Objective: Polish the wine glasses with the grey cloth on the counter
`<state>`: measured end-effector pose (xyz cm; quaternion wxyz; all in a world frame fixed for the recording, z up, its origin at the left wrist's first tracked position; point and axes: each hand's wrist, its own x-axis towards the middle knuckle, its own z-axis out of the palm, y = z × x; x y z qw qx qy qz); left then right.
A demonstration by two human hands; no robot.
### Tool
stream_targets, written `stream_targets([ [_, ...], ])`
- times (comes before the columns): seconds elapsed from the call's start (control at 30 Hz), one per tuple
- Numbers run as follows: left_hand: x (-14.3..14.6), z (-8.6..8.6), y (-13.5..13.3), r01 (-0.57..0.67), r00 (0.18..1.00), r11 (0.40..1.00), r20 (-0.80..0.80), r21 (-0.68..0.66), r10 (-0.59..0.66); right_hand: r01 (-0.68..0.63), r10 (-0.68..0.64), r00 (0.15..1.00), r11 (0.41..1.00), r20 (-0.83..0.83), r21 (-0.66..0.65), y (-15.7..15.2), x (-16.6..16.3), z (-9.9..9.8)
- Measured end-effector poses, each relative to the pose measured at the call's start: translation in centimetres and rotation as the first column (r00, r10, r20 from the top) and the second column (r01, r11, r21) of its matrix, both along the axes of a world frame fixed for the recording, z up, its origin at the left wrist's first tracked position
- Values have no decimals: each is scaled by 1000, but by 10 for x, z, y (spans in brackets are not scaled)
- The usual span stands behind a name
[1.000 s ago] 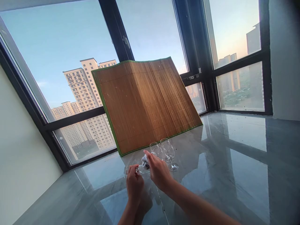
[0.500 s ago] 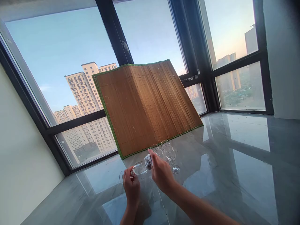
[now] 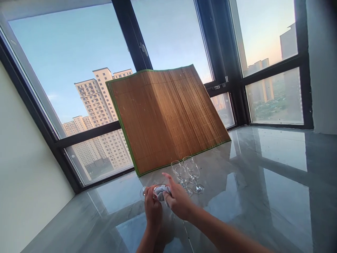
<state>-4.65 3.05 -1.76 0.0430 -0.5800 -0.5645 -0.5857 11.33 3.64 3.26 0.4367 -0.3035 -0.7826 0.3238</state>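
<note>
My left hand (image 3: 153, 207) is closed around the stem of a wine glass (image 3: 143, 192) held on its side, its round foot showing to the left. In my right hand (image 3: 179, 200) is a pale grey cloth (image 3: 161, 193), pressed against the bowl of that glass. My right index finger points out away from the cloth. Cloth and fingers cover most of the bowl. Just beyond my right hand several clear stemmed glasses (image 3: 194, 172) stand upright, close together, on the shiny grey marble surface (image 3: 223, 218).
Behind the glasses a brown bamboo mat (image 3: 168, 119) with green edging leans against the dark window frame (image 3: 129, 31). A white wall (image 3: 23, 147) bounds the left side. Tall buildings (image 3: 102, 95) show through the panes.
My right hand has brought the cloth left and down, from the rim onto the bowl near my left hand. The held glass has shifted slightly right. The view has moved a little.
</note>
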Motion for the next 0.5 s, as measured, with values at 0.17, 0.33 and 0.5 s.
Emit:
stream_targets([
  [0.17,-3,-3,-1,2,1000,999,4,-35,-2,-92,98,991,994,94,-59,-8,10,11],
  [0.33,-2,0,-4,30,1000,998,6,-58,-30,-142,155,975,986,158,-88,-4,11,8],
  [0.5,-1,1,-3,66,998,996,16,-59,-65,-132,134,991,988,22,-78,0,5,-1],
])
